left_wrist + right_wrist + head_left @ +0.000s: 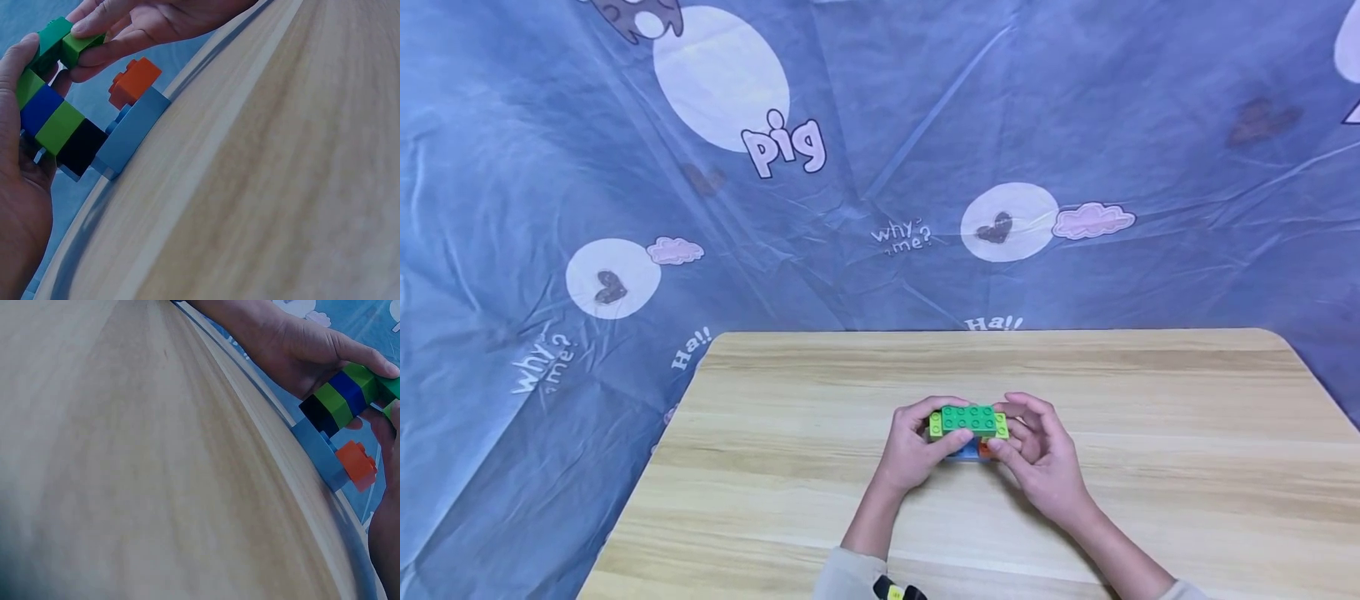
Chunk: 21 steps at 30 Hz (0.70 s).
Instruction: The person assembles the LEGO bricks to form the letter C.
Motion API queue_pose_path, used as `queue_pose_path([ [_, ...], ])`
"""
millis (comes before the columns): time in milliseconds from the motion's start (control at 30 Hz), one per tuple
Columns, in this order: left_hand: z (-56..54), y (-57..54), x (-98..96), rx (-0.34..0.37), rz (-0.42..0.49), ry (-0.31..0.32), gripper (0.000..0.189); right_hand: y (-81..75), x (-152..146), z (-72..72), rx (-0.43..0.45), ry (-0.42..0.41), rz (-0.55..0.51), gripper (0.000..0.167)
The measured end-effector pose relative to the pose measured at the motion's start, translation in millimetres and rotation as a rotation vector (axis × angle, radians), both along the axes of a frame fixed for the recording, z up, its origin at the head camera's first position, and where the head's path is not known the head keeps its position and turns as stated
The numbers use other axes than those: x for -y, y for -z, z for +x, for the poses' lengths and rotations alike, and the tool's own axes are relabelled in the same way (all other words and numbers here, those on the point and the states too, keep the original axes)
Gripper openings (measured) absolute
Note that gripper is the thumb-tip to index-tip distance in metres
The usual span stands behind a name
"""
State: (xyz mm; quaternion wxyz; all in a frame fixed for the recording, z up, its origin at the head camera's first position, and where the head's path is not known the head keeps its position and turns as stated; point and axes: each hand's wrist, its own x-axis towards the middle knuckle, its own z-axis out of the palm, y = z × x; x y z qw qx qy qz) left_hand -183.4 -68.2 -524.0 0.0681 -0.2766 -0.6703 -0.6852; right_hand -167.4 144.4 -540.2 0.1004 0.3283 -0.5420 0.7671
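Observation:
A toy building-block structure stands on the table. Its light blue base brick (pixel 134 134) carries an orange block (pixel 136 81) at the right end. From the left end rises a column of a black block (pixel 82 147), lime and dark blue (pixel 42 107) blocks. A green brick (pixel 967 419) bridges out from the top toward the right. My left hand (pixel 913 446) grips the column's upper part, thumb by the green brick. My right hand (pixel 1047 467) pinches a lime block (pixel 80 49) under the green brick's right end, above the orange block with a gap between.
The wooden table (pixel 760 500) extends around the structure, its rounded far edge behind it. A blue printed cloth (pixel 865 108) hangs beyond that edge and along the left side. A black and yellow band (pixel 897 592) shows at the left sleeve.

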Motion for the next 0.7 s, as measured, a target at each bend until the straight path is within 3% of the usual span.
queue_pose_path([
  [267, 0.3, 0.3, 1.3, -0.001, -0.017, -0.004, 0.029, 1.8, 0.5, 1.1, 0.030, 0.001, 0.006, 0.067],
  [700, 0.0, 0.2, 0.8, 0.000, -0.026, -0.015, 0.029, 1.8, 1.4, -1.2, -0.009, -0.012, -0.055, 0.068],
])
